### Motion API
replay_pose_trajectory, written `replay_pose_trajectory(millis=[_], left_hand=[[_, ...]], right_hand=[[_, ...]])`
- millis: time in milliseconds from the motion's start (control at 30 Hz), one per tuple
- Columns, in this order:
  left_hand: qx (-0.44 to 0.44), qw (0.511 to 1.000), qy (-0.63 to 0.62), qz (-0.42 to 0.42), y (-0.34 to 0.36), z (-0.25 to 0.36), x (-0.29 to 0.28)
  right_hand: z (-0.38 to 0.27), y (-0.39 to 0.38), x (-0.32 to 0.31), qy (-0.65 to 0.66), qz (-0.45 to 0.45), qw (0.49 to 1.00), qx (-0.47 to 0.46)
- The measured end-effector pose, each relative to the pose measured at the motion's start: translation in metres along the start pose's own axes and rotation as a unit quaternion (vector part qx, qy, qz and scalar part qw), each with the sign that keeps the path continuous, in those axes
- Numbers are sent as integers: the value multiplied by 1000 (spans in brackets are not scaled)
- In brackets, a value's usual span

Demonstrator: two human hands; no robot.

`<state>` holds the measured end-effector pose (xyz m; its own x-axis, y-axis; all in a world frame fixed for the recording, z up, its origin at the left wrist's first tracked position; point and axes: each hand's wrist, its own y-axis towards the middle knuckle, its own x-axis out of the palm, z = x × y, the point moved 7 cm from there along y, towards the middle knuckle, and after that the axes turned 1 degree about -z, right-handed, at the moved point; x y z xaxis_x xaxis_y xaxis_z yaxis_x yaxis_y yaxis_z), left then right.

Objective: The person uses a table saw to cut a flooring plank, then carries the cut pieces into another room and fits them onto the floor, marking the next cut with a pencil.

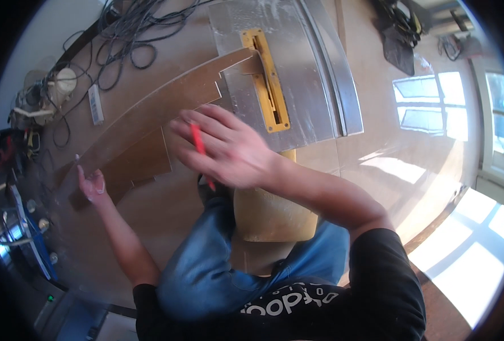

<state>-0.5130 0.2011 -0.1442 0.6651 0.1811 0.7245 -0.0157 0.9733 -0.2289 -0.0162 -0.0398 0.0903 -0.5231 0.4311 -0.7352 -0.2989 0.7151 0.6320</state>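
A slim red stick-shaped marker (197, 139) is held between the fingers of the right hand (223, 145), which is positioned over the long brown wooden board with a notched edge (150, 111). The board's far end is placed at the slotted yellow plate (272, 99) set into the silver metal counter (314, 113). The left hand (94, 184) is seen at the board's near end, thumb and finger spread; whether the board is gripped cannot be told.
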Motion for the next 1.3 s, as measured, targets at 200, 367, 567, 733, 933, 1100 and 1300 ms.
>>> replay_pose_trajectory(millis=[200, 367, 567, 733, 933, 1100, 1300], left_hand=[[32, 998, 8, -53, -26, 46, 20], [19, 993, -55, -105, -18, 24, 39], [69, 996, -29, -55, -44, 31, 63], [82, 994, -25, -66, -54, 45, 65], [53, 994, -62, -74, -72, -4, 114], [101, 986, -79, -109, -84, -33, 167], [38, 988, -88, -123, -98, -44, 246]], right_hand=[[178, 9, -141, -54, 163, 981, 89], [403, 26, -97, -119, -48, 967, 220], [504, -15, 38, -18, -410, 725, 553], [514, -36, 56, 168, -402, 616, 656], [406, -96, -53, 84, 88, 885, 450], [194, -250, -196, -33, 204, 883, 421], [-2, -47, -203, -102, 146, 967, 181]])
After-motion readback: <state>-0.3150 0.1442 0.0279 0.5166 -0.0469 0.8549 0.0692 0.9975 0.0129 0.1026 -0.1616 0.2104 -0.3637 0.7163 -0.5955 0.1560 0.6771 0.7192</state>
